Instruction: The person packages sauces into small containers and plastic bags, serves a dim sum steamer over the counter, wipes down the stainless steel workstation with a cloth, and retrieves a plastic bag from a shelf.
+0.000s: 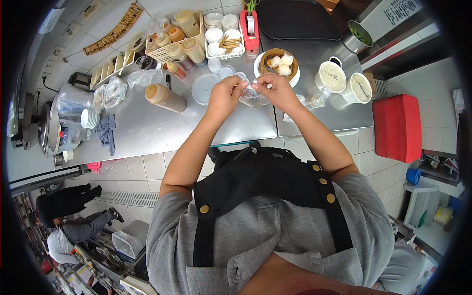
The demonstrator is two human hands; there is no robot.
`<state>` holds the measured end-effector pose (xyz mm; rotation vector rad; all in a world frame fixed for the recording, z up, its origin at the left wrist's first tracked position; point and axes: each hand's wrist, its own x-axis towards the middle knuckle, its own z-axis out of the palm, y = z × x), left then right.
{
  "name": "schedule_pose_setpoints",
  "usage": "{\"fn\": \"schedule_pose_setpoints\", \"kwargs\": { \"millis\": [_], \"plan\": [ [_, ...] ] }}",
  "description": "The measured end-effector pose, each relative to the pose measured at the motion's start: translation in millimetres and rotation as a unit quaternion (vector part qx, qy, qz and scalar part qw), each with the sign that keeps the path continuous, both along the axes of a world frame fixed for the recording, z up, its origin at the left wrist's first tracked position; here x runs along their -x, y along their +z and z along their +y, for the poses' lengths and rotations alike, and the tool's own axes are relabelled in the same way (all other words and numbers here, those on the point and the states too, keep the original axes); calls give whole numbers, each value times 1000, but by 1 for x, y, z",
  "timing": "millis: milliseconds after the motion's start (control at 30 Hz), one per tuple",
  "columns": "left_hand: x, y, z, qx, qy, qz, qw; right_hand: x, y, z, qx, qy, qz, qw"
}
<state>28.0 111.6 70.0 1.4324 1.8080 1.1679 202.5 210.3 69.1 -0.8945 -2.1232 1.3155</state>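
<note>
Over the steel counter, my left hand (pixel 225 96) and my right hand (pixel 277 93) face each other, fingertips pinched close together. Both grip the top of a small clear plastic bag (pixel 254 100), which hangs between them; its contents are hard to make out. Just beyond my right hand, a bamboo steamer (pixel 266 63) with several pale dumplings (pixel 283 61) rests on a white plate (pixel 258 73). Beside my left hand lies a round clear plastic lid (pixel 204 89). Small clear cups (pixel 226 72) stand behind the hands.
A squeeze bottle (pixel 164 97) stands to the left, and a basket (pixel 169 51) of sauce bottles behind it. A red tape dispenser (pixel 250 34) is at the back. Two lidded tubs (pixel 331 77) stand to the right, near a red bin (pixel 397 128). Other people (pixel 69 204) are at lower left.
</note>
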Motion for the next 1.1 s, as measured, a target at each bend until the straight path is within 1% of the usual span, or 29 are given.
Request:
{"fn": "schedule_pose_setpoints", "kwargs": {
  "millis": [33,100,133,167,200,233,267,300,333,367,400,467,533,567,600,633,667,733,767,800,833,867,900,933,1000,1033,1067,1100],
  "plan": [
    [1,8,0,-2,-1,0,1000,-2,8,0,22,12,16,1000],
    [3,20,-1,30,-50,-64,996,-5,26,0,36,31,19,999],
    [9,20,2,29,-53,-63,996,-7,35,2,49,52,21,997],
    [19,20,6,-19,-92,-132,987,-9,42,4,48,50,21,997],
    [23,19,9,-65,-130,-201,969,-12,49,6,42,92,50,994],
    [19,33,8,-65,-131,-201,969,-14,55,7,37,134,78,987],
    [16,50,6,-60,-162,-136,976,-15,61,6,37,133,78,987],
    [13,62,6,-57,-191,-71,977,-15,67,6,-30,147,90,984],
    [13,62,7,-59,-191,-71,977,-16,73,6,-98,161,103,977],
    [13,62,9,-76,-219,-62,971,-17,80,5,-100,161,102,976],
    [14,62,10,-93,-246,-53,963,-18,86,3,-103,158,98,977],
    [14,64,13,-114,-249,-28,961,-19,92,3,-108,155,93,978],
    [13,73,14,-134,-254,-2,958,-20,96,5,-225,102,96,964],
    [11,79,13,-128,-227,22,965,-20,97,5,-227,101,97,964],
    [8,86,12,-121,-200,46,971,-21,98,4,-272,48,98,956],
    [5,90,11,-123,-202,48,970,-21,100,4,-315,-5,99,944],
    [2,93,11,-123,-193,38,973,-20,98,4,-318,-8,100,943],
    [-7,97,12,-126,-189,29,973,-16,91,4,-318,-113,126,933],
    [-11,98,12,-133,-183,2,974,-15,90,3,-320,-117,127,932],
    [-14,98,13,-140,-177,-25,974,-13,90,1,-291,-123,155,936],
    [-15,95,17,-141,-180,-23,973,-12,90,0,-261,-129,184,939],
    [-15,91,20,-151,-181,-86,968,-9,89,-1,-261,-120,217,933],
    [-16,93,22,-159,-181,-150,959,-9,87,2,-262,-123,219,932],
    [-17,96,25,-158,-184,-149,959,-11,86,5,-252,-115,229,933],
    [-20,107,30,-167,-182,-246,937,-14,88,7,-242,-111,239,934],
    [-18,108,33,-165,-186,-246,937,-14,93,5,-254,-88,241,933],
    [-12,109,37,-163,-191,-193,949,-16,98,5,-265,-65,243,931],
    [-9,110,40,-161,-196,-139,957,-18,100,6,-263,-69,242,931]
  ]
}}
